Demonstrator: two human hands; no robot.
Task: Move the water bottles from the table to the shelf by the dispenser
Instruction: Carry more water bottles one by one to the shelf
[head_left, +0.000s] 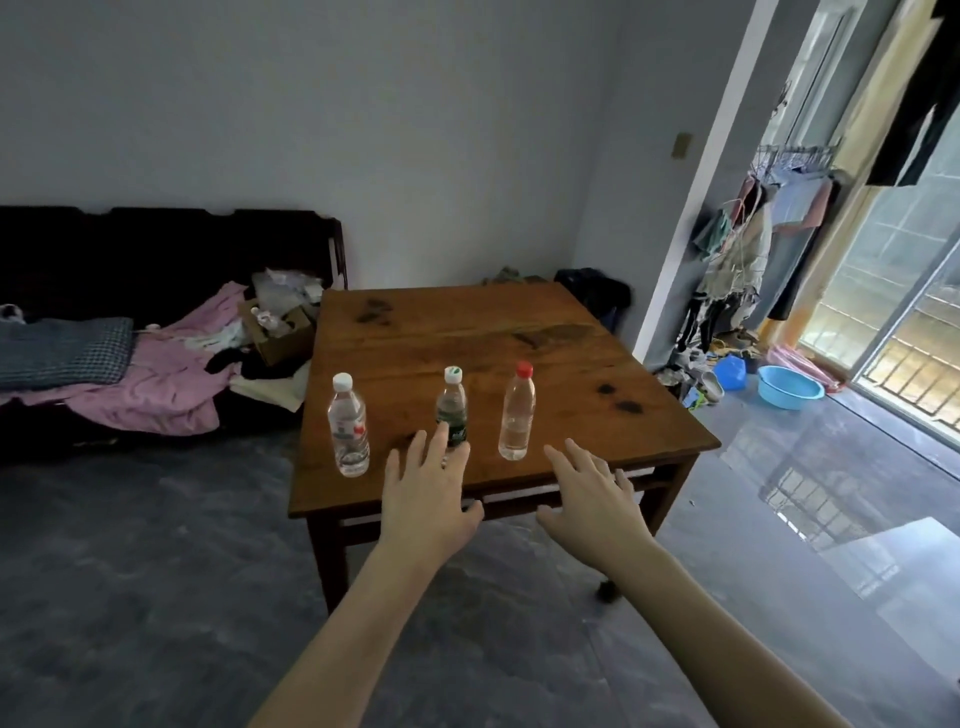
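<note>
Three water bottles stand upright in a row near the front edge of a wooden table (467, 338). The left bottle (348, 426) has a white cap and a red-marked label. The middle bottle (452, 410) has a white-green cap and a dark green label. The right bottle (517, 413) is clear with a red cap. My left hand (428, 493) reaches out with straight spread fingers, its fingertips just in front of the middle bottle's base. My right hand (592, 499) is stretched flat over the table's front edge, right of the red-capped bottle, holding nothing. No shelf or dispenser is in view.
A dark sofa (156, 249) with pink bedding, a checked pillow and a cardboard box stands left of the table. Right of it, a doorway leads to hanging clothes (743, 260), shoes, and a blue basin (789, 387) on the floor. Grey floor surrounds the table.
</note>
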